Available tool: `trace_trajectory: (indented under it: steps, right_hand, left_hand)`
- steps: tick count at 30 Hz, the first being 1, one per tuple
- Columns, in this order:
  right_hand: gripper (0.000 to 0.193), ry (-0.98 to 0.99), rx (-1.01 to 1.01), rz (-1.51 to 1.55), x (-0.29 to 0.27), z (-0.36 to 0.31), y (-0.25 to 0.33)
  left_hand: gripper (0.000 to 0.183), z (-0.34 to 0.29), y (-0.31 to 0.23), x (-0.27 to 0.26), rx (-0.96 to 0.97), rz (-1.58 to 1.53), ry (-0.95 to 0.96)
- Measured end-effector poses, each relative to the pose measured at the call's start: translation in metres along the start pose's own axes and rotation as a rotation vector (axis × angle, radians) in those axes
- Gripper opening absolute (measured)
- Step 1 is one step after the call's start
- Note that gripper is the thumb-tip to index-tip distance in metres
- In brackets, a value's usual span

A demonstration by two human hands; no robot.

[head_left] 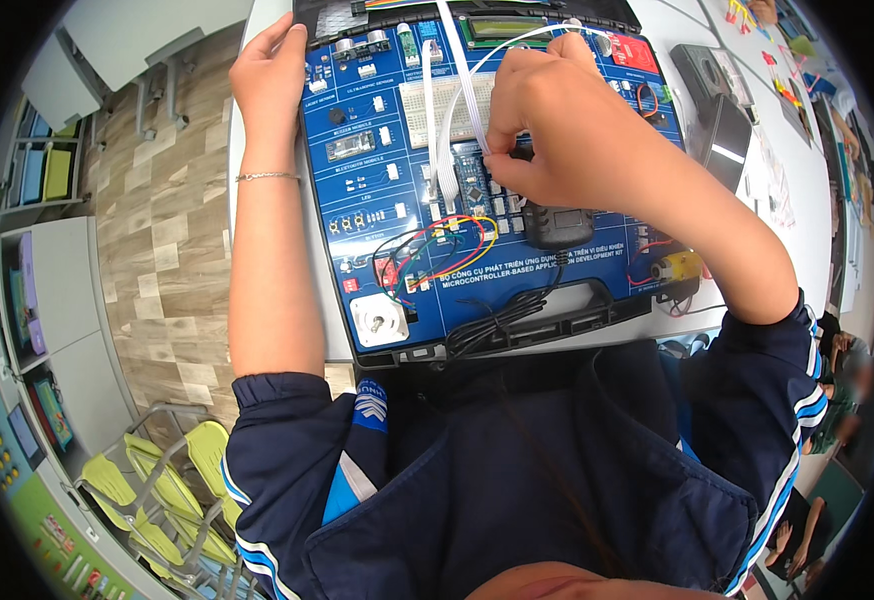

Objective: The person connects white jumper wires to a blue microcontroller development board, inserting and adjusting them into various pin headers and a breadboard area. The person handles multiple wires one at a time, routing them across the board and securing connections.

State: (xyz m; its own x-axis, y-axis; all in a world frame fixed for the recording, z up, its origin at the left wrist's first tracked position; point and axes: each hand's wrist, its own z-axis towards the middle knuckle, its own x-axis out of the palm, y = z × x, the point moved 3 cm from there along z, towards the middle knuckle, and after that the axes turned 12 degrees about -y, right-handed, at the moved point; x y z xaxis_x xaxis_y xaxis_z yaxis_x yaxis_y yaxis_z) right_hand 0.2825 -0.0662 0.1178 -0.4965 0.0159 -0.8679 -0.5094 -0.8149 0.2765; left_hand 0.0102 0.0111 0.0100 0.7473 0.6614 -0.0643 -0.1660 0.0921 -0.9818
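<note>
Yellow-green chairs (182,480) stand at the far left on a wood-patterned floor (162,150). Next comes the left hand (269,75), at the upper left edge of the kit (422,325), its fingers loosely bent and close together; I cannot tell whether they grip the rim. The kit, a blue board in a black case, lies on a white table, between and below the hands, near the wearer's body. On it, a pale motor (377,320) sits in the lower left corner, with coloured wires (482,235) looping above and to its right. Right of the breadboard's (425,112) middle, the right hand (492,162) bends down over the board, thumb and fingertips pinching the lower end of a white cable (469,90). A black module (562,228) lies just below that hand, and a yellow motor (679,266) at the kit's lower right.

The cable's tip is hidden at the fingertips, and its upper end is cut off by the top edge. The right hand and forearm cover much of the board's right half. At the far right, other people (842,345) are small and blurred.
</note>
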Motion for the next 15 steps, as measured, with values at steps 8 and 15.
trace_trajectory:
  steps: [8, 15]
  right_hand:
    - [0.011, 0.007, 0.013, 0.021, -0.002, 0.0002, -0.0006]
    - [0.01, -0.084, 0.019, -0.009, 0.001, -0.0068, 0.0049]
  left_hand:
    - [0.034, -0.0004, -0.0006, 0.0006, -0.019, -0.005, 0.005]
    - [0.036, 0.0006, 0.0006, -0.0007, -0.018, -0.016, 0.004]
